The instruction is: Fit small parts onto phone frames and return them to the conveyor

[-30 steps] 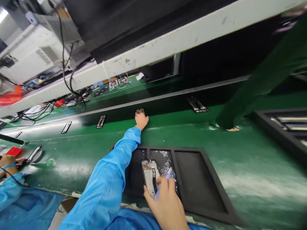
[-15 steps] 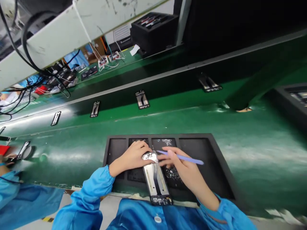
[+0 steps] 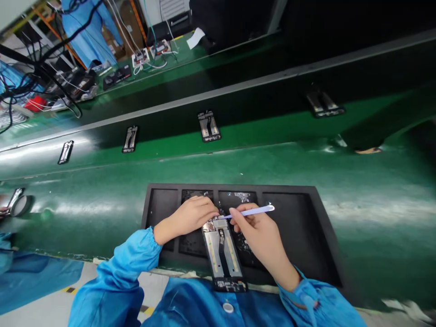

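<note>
An opened phone (image 3: 231, 250) lies over the near side of a black foam tray (image 3: 327, 236), its metal midframe and dark ribbon cable showing. My left hand (image 3: 192, 215) is closed on its far end, fingers along the top edge; the thumb is mostly hidden. My right hand (image 3: 259, 231) pinches light purple tweezers (image 3: 254, 211) between thumb and fingers. The tweezer tip reaches the phone's top end, close to my left fingertips. Whether it grips a small part there is too small to tell.
Tiny parts (image 3: 238, 196) lie in the tray's compartments. Beyond it, several opened phones, one being a phone frame (image 3: 209, 126), rest along a green strip. A co-worker's hand (image 3: 4, 211) and a round dark object (image 3: 21, 205) are at far left. Cables (image 3: 37, 68) hang upper left.
The tweezers have swung from sloping down to the right to sloping up to the right. Their tip now meets the phone's top end. My left hand still grips the phone; the camera view has shifted.
</note>
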`<state>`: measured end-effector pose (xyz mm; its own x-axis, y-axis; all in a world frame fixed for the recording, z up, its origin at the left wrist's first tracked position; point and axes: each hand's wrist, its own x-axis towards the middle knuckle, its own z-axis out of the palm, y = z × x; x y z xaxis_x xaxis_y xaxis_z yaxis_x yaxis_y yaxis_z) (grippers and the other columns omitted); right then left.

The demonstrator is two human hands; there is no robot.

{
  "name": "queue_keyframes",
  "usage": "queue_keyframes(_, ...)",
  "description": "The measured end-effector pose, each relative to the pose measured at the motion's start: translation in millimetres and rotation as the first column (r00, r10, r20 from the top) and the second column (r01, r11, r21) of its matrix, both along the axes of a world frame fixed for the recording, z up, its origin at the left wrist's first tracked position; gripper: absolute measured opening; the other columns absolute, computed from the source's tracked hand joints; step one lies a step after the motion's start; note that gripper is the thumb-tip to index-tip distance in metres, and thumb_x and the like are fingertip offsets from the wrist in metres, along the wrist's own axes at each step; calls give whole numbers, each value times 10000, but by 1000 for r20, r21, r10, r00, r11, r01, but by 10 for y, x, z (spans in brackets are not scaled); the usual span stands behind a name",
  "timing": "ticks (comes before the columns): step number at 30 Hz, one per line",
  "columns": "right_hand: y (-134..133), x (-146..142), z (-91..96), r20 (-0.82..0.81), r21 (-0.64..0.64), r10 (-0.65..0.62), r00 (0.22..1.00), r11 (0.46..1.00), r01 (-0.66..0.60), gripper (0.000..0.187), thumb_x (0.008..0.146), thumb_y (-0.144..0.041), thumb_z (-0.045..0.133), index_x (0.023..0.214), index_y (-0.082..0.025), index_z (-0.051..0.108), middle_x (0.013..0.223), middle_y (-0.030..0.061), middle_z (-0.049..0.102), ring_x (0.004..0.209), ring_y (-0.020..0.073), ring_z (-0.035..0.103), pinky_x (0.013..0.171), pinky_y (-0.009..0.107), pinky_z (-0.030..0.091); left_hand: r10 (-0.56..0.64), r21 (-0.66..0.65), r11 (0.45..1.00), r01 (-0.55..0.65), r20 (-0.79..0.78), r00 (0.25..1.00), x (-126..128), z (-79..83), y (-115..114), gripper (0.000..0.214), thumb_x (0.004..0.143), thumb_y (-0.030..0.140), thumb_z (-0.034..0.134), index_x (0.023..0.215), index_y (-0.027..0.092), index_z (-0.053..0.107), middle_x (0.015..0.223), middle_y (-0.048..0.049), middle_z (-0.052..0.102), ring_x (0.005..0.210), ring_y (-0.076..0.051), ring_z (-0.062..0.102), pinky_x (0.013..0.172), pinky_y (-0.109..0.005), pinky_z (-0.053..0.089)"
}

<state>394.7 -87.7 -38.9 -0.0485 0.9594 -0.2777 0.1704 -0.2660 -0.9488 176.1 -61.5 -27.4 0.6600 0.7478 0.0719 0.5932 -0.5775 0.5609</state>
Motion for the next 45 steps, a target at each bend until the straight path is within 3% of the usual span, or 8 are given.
queue_keyframes(6, -17, -8, -9, 15, -19, -40, 999, 999, 41, 462, 885, -674, 679, 887, -216, 618, 686, 35, 700, 575, 179, 650, 576, 289, 515, -5, 22, 1000, 6, -9, 1000, -13, 44, -25, 313, 1072, 280, 403, 1100, 162, 691, 1021, -83, 696, 942, -205, 648, 873, -345, 492)
queue_keyframes(13, 9, -40, -1, -15, -16, -62, 998, 998, 62, 472, 869, -670, 701, 873, -205, 621, 660, 37, 696, 538, 176, 652, 528, 282, 533, 24, 64, 998, -23, -5, 1000, 17, -25, -54, 328, 1031, 455, 547, 1066, 159, 684, 1004, -83, 694, 916, -215, 657, 860, -354, 519)
queue_keyframes(19, 58, 28, 121, 10, 49, -44, 999, 998, 43, 445, 916, -659, 644, 885, -217, 616, 637, 38, 693, 507, 187, 654, 488, 300, 546, 1, 70, 998, -1, -1, 1000, 52, -24, -5, 356, 1105, 396, 452, 960, 171, 687, 936, -54, 687, 870, -171, 649, 859, -307, 521)
queue_keyframes(24, 347, 317, 267, 120, 149, 147, 982, 975, -164, 391, 868, -610, 724, 954, -228, 737, 793, 72, 759, 702, 235, 722, 674, 363, 588, 14, 112, 994, -12, -19, 1000, 61, -21, 17, 352, 1119, 312, 420, 939, 176, 691, 929, -45, 693, 874, -155, 648, 838, -288, 517)
queue_keyframes(28, 715, 355, 158, 131, 128, 399, 908, 901, -414, 366, 876, -575, 688, 850, -214, 748, 697, 38, 729, 575, 193, 675, 548, 311, 531, 72, 255, 965, -61, -36, 997, 135, 56, -217, 267, 1095, 252, 455, 1021, 161, 695, 938, -78, 711, 911, -200, 651, 802, -340, 487)
queue_keyframes(32, 891, 277, 25, 154, 109, 524, 837, 833, -542, 256, 887, -478, 687, 846, -232, 746, 674, -3, 719, 570, 172, 676, 548, 283, 518, -137, 397, 907, 137, -29, 990, 317, 163, -626, 347, 1064, 430, 512, 1156, 153, 701, 1158, -109, 728, 1170, -279, 633, 935, -395, 497)
queue_keyframes(36, 900, 267, 26, 191, 100, 540, 820, 820, -563, 266, 925, -473, 643, 877, -235, 752, 703, -1, 731, 604, 168, 688, 571, 277, 516, -309, 393, 860, 325, -106, 945, 427, 116, -861, 581, 1043, 623, 451, 1269, 141, 685, 1426, -164, 620, 1399, -366, 495, 1132, -524, 415)
queue_keyframes(45, 911, 226, 88, 210, 101, 553, 806, 808, -580, 252, 904, -455, 640, 826, -235, 736, 681, -1, 734, 582, 170, 690, 556, 279, 513, -356, 309, 878, 365, -88, 930, 416, 69, -855, 331, 1023, 389, 531, 1174, 161, 720, 1265, -142, 677, 1344, -357, 544, 1127, -543, 435)
